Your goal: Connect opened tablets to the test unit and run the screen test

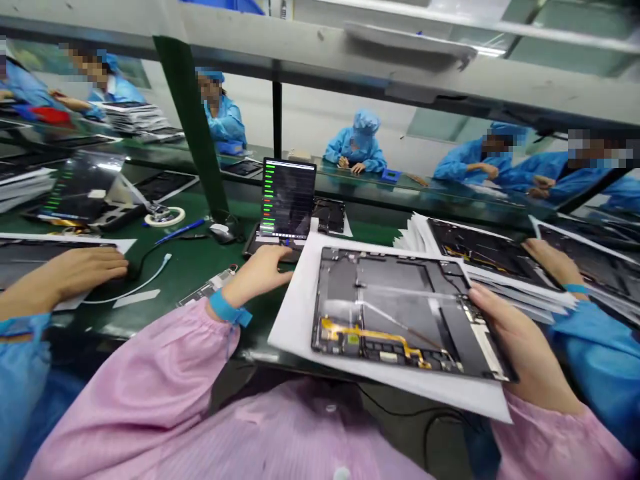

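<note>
Right fingers [486, 301] on thin rectangular device [400, 313]

Cool, fairly even light is cast from above, with a bright strip light [493, 51] seen at far right. Glare is caught on the tilted left screen [75, 190], and pale glints are thrown off the opened tablet [395, 277]. Deep shadow is left beneath the near edge of the green tabletop [210, 257]. The pink sleeves [145, 373] are softened by blur; far heads are masked by pixel blocks, and the upper right corner is darkened.
</note>
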The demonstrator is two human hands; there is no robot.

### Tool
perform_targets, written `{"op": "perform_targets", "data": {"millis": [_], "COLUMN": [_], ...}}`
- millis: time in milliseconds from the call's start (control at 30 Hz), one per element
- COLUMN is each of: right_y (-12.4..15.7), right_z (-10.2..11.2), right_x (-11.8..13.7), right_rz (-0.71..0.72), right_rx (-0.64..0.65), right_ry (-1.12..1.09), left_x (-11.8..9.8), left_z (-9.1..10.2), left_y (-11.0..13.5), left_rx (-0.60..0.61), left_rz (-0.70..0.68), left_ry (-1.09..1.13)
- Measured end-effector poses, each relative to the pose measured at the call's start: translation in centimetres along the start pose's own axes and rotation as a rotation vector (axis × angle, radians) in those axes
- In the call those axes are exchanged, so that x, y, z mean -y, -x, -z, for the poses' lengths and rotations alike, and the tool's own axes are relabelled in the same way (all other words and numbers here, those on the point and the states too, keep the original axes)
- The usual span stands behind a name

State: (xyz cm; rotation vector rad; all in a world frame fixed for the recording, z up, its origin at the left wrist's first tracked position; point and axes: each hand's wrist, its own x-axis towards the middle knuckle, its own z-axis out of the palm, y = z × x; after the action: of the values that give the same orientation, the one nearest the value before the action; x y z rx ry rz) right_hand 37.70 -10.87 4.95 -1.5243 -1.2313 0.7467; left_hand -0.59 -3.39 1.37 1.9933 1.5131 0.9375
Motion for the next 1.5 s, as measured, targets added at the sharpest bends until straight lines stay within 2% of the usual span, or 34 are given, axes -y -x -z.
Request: {"op": "perform_targets", "data": {"millis": [67,133,200,233,300,333,400,467,500,533,567,633,700,800,900,1033,1333,1500], "right_y": [0.0,-0.2,-0.6,-0.9,-1.4,-1.7,-1.8,-1.5,-1.1,-0.7,-0.3,0.4,0.6,0.1,-0.4,-0.3,0.0,0.0], "right_z": [-1.9,-4.0,-6.1,-6.9,-8.0,-8.3,-8.7,-9.6,-10.4,-11.5,-12.9,-15.9,-18.7,-21.1,-21.4,-21.0,-21.1,-21.1], "right_x": [0.0,-0.8,-2.2,-3.0,-4.4,-4.8,-5.1,-4.4,-3.9,-3.2,-2.6,-1.5,-1.1,-1.5,-2.2,-2.5,-2.8,-2.6], "right_rz": [-0.162,-0.232,-0.233,-0.221,-0.179,-0.146,0.000,0.253,0.391,0.514,0.603,0.684,0.677,0.582,0.498,0.492,0.491,0.488], "right_rx": [0.060,0.152,0.295,0.366,0.468,0.470,0.349,0.182,0.156,0.200,0.309,0.580,0.734,0.775,0.793,0.775,0.747,0.751], "right_ry": [-0.076,-0.129,-0.164,-0.171,-0.104,-0.013,0.264,0.551,0.645,0.694,0.706,0.660,0.605,0.539,0.472,0.428,0.403,0.404], "left_x": [1.8,2.5,2.4,2.3,2.0,2.0,2.0,2.0,2.1,2.1,2.2,2.3,2.5,2.9,3.0,3.1,3.0,3.0], "left_z": [-0.3,-0.5,-0.3,-0.1,0.2,0.3,0.2,0.0,-0.2,-0.3,-0.5,-0.8,-1.2,-1.9,-2.8,-3.5,-3.5,-3.6], "left_y": [-0.7,-1.7,-2.7,-3.2,-3.7,-3.8,-3.6,-3.2,-2.9,-2.7,-2.6,-2.3,-2.2,-2.0,-1.8,-1.7,-1.5,-1.4], "left_rx": [-0.059,-0.108,-0.132,-0.104,0.048,0.164,0.402,0.571,0.627,0.664,0.685,0.712,0.728,0.756,0.772,0.767,0.730,0.726], "left_rz": [-0.024,0.008,0.040,0.045,0.057,0.068,0.094,0.099,0.091,0.081,0.070,0.057,0.088,0.187,0.254,0.274,0.045,0.017], "left_ry": [-0.309,-0.446,-0.411,-0.335,-0.091,0.044,0.251,0.339,0.355,0.365,0.368,0.352,0.311,0.292,0.323,0.264,0.110,0.084]}}
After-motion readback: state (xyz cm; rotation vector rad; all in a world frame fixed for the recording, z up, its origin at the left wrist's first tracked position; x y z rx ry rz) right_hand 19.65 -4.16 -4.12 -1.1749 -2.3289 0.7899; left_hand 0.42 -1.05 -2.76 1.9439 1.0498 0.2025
